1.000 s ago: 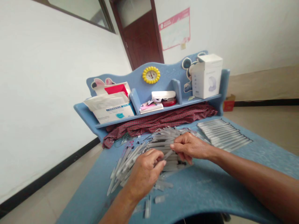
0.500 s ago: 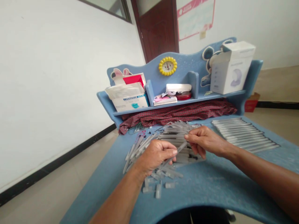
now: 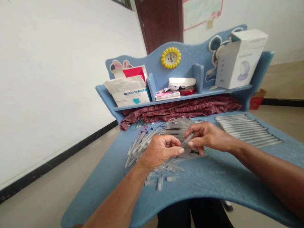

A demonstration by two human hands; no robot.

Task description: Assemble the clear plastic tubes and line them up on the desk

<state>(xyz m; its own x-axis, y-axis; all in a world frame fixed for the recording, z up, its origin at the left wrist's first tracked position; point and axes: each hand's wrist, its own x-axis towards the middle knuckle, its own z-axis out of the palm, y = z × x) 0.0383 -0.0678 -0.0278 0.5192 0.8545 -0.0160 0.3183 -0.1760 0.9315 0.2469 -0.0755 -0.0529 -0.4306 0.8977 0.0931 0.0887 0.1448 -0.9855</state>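
Observation:
Over a loose pile of clear plastic tubes on the blue desk, both my hands meet. My left hand is curled closed, thumb and fingers pinching the lower end of one clear tube. My right hand pinches the upper end of the same tube with fingertips pressed together. Short clear caps lie scattered on the desk just in front of my left hand.
A neat row of tubes lies at the right of the desk. A red checked cloth sits under the blue shelf, which holds a white box, a mask box, booklets and a yellow clock. A dark door stands behind.
Both hands have lifted slightly off the pile and drawn together on one tube. The camera has tilted down and shifted, so the desk sits higher in view.

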